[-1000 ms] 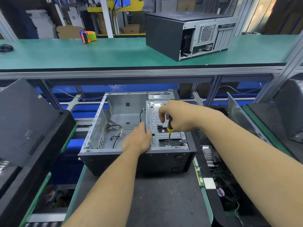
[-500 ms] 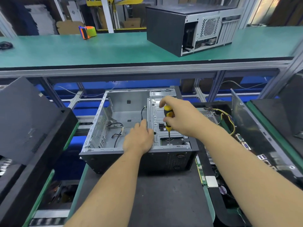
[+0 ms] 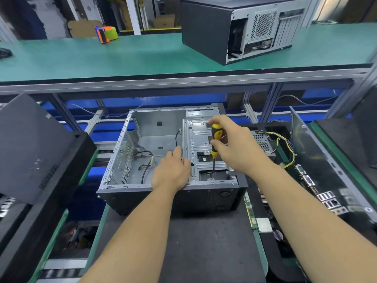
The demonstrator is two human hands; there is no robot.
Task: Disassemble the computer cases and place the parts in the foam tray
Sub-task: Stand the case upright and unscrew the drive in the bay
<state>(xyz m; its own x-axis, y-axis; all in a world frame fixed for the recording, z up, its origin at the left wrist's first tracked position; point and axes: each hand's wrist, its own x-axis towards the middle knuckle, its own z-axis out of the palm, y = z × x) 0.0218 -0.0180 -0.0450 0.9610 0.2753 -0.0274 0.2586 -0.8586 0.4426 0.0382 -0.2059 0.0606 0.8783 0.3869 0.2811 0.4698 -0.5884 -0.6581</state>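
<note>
1. Screwdriver (image 3: 215, 144), yellow and black in the handle, is gripped by the right hand (image 3: 234, 146) just right of frame centre; the fingers are curled round the upper handle, so most of the tool lies below and to the left of the palm.
2. Its long axis is seen to run nearly upright in the frame, handle toward the top, thin shaft pointing down; the tip is set at a small bracket on the near edge of the drive cage (image 3: 204, 148).
3. The open computer case (image 3: 163, 160) is placed at frame centre on a dark mat (image 3: 204, 242), open side up, its black front panel facing the lower edge of the frame.
4. The left hand (image 3: 172, 172) is laid on the case's near rim, left of the screwdriver, fingers bent over the cage edge; whether anything is clasped cannot be told.
5. A second, closed case (image 3: 234, 29) is seen on the green shelf (image 3: 102, 58) at upper right.
</note>
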